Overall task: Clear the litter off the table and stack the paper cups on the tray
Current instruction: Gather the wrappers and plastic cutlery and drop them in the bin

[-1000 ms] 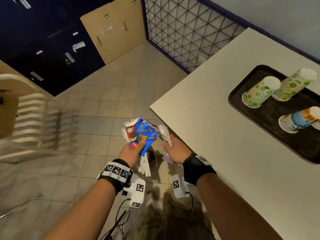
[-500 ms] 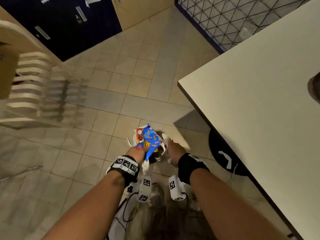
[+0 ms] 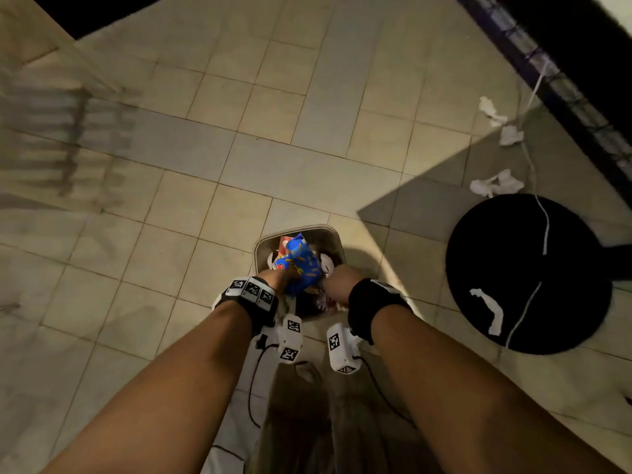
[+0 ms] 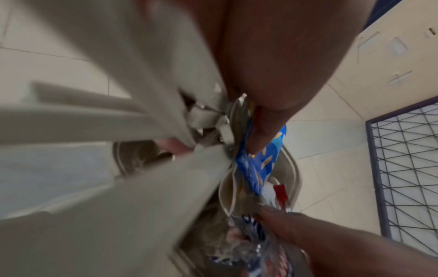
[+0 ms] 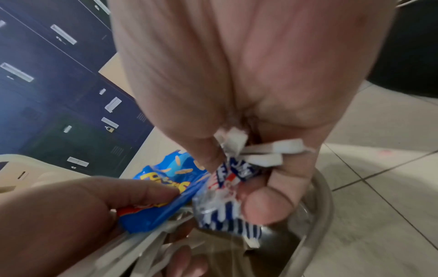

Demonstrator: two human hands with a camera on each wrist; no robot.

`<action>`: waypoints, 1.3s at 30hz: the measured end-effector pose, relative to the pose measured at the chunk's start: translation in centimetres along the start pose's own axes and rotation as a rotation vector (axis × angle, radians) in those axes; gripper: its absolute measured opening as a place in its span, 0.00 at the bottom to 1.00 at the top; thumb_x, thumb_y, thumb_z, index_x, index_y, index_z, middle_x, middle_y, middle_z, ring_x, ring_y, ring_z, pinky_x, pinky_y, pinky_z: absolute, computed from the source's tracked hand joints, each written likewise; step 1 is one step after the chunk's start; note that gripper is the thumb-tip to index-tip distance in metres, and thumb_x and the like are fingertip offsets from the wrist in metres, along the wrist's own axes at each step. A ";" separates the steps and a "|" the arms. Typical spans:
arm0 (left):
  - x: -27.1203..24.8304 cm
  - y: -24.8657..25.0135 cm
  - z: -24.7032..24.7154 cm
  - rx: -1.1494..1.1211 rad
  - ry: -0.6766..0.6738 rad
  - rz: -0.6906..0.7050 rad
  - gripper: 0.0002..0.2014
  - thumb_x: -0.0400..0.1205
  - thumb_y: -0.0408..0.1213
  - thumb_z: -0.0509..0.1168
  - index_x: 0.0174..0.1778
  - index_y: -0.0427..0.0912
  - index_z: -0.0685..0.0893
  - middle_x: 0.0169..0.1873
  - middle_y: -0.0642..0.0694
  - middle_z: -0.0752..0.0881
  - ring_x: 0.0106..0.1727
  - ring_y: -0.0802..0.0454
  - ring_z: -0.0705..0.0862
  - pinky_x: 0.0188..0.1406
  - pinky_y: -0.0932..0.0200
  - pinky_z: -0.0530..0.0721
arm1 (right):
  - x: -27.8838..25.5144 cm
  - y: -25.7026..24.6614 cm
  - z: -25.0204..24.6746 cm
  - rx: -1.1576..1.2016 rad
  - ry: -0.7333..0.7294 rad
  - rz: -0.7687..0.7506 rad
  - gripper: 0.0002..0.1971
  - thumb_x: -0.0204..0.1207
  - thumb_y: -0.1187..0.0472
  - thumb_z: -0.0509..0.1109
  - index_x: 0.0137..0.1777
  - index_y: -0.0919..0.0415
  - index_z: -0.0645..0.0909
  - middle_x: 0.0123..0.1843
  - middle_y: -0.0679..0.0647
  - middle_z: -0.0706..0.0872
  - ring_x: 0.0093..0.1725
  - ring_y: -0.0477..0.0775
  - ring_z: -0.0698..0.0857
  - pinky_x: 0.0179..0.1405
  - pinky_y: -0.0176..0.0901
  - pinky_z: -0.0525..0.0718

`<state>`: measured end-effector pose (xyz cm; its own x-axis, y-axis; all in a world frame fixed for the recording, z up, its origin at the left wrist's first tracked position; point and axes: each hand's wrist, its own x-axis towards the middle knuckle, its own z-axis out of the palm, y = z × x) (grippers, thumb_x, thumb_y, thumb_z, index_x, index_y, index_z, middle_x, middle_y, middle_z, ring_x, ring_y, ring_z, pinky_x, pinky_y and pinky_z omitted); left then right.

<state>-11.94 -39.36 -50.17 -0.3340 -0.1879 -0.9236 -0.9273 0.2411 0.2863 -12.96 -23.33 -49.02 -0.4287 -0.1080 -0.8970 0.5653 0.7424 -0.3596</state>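
Observation:
Both hands hang over the mouth of a beige waste bin (image 3: 333, 234) on the floor. My left hand (image 3: 278, 277) grips a blue snack bag (image 3: 301, 265) together with white plastic cutlery (image 4: 225, 178) and a red wrapper (image 3: 283, 244). My right hand (image 3: 337, 285) holds a blue-and-white striped wrapper (image 5: 227, 211) and white plastic cutlery handles (image 5: 272, 150), fingers curled round them. In the right wrist view the blue snack bag (image 5: 166, 189) lies under my left thumb, just above the bin rim (image 5: 317, 215). The table, tray and paper cups are out of sight.
A round black table base (image 3: 526, 271) stands to the right of the bin, with a white cord over it. Crumpled white tissues (image 3: 496, 184) lie on the tiled floor beyond it. A dark mesh partition (image 3: 564, 80) runs along the top right. Blue lockers (image 5: 47, 75) stand behind.
My view has swung down from the table to the floor. Both hands have carried the litter down from table-edge height to just over the bin's mouth.

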 end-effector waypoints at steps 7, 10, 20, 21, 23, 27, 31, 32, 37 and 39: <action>5.3 -0.5 1.2 0.225 -0.036 0.030 0.19 0.85 0.46 0.68 0.65 0.36 0.86 0.55 0.37 0.88 0.47 0.43 0.86 0.45 0.58 0.84 | 3.4 -0.6 1.5 0.187 -0.030 0.021 0.14 0.87 0.57 0.65 0.66 0.65 0.77 0.47 0.63 0.84 0.39 0.59 0.84 0.30 0.38 0.85; 5.0 -0.4 1.1 0.255 -0.015 0.041 0.26 0.86 0.45 0.67 0.75 0.30 0.78 0.68 0.33 0.83 0.51 0.48 0.78 0.25 0.74 0.78 | 4.4 -0.5 2.3 0.295 -0.060 0.073 0.16 0.83 0.53 0.67 0.61 0.66 0.80 0.53 0.61 0.85 0.48 0.63 0.88 0.50 0.57 0.93; 4.3 0.4 0.5 0.155 0.103 -0.009 0.35 0.72 0.63 0.75 0.56 0.31 0.87 0.49 0.35 0.92 0.50 0.38 0.91 0.51 0.47 0.90 | 3.9 -1.0 2.1 0.487 -0.037 -0.032 0.36 0.81 0.54 0.62 0.89 0.46 0.56 0.86 0.62 0.63 0.78 0.66 0.71 0.65 0.52 0.73; 4.1 0.5 0.5 0.156 0.121 0.016 0.33 0.74 0.62 0.74 0.58 0.33 0.87 0.50 0.34 0.91 0.52 0.37 0.90 0.49 0.49 0.88 | 3.7 -1.1 2.1 0.503 -0.029 -0.053 0.34 0.82 0.57 0.62 0.88 0.49 0.59 0.85 0.62 0.66 0.76 0.64 0.73 0.65 0.50 0.74; 3.6 0.4 0.2 0.139 0.146 0.081 0.34 0.71 0.60 0.77 0.60 0.33 0.87 0.51 0.33 0.90 0.51 0.37 0.90 0.44 0.52 0.85 | 3.4 -1.2 2.3 0.464 0.031 -0.121 0.26 0.83 0.61 0.63 0.81 0.57 0.72 0.78 0.63 0.77 0.71 0.64 0.78 0.65 0.48 0.76; 1.5 -0.3 -1.5 0.164 0.216 0.164 0.21 0.61 0.51 0.75 0.41 0.39 0.91 0.29 0.44 0.88 0.35 0.42 0.87 0.40 0.50 0.89 | 1.3 -1.3 2.3 0.205 0.296 -0.237 0.13 0.85 0.67 0.61 0.59 0.71 0.86 0.59 0.63 0.88 0.61 0.68 0.85 0.54 0.48 0.79; -5.2 0.8 -3.3 0.271 0.204 0.268 0.19 0.73 0.49 0.76 0.21 0.43 0.82 0.18 0.51 0.80 0.25 0.50 0.78 0.28 0.64 0.72 | -4.3 -2.5 0.8 0.134 0.445 -0.268 0.05 0.76 0.67 0.71 0.44 0.65 0.89 0.44 0.63 0.92 0.46 0.66 0.91 0.47 0.52 0.88; -7.0 1.2 -3.7 0.307 0.208 0.280 0.19 0.76 0.50 0.76 0.24 0.44 0.82 0.21 0.51 0.81 0.27 0.50 0.79 0.29 0.63 0.72 | -6.0 -3.0 0.3 0.091 0.449 -0.267 0.05 0.75 0.64 0.74 0.43 0.65 0.89 0.42 0.63 0.92 0.46 0.65 0.91 0.46 0.51 0.88; -18.5 3.7 -5.5 0.593 0.198 0.389 0.27 0.83 0.53 0.68 0.20 0.44 0.76 0.21 0.48 0.76 0.36 0.38 0.80 0.36 0.58 0.72 | -17.7 -5.2 -2.8 -0.211 0.460 -0.246 0.22 0.83 0.41 0.66 0.53 0.61 0.87 0.55 0.63 0.90 0.58 0.67 0.86 0.50 0.51 0.83; -23.8 4.2 -6.0 0.711 0.183 0.399 0.31 0.82 0.57 0.65 0.16 0.44 0.76 0.19 0.45 0.75 0.35 0.37 0.78 0.36 0.56 0.74 | -22.9 -5.2 -3.5 -0.263 0.477 -0.237 0.26 0.83 0.37 0.59 0.55 0.60 0.86 0.56 0.63 0.89 0.58 0.67 0.86 0.51 0.50 0.82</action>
<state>-8.86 -39.57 -25.47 -0.6940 -0.0975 -0.7133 -0.4259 0.8544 0.2976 -8.57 -22.37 -25.75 -0.8259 -0.0273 -0.5632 0.2478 0.8796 -0.4060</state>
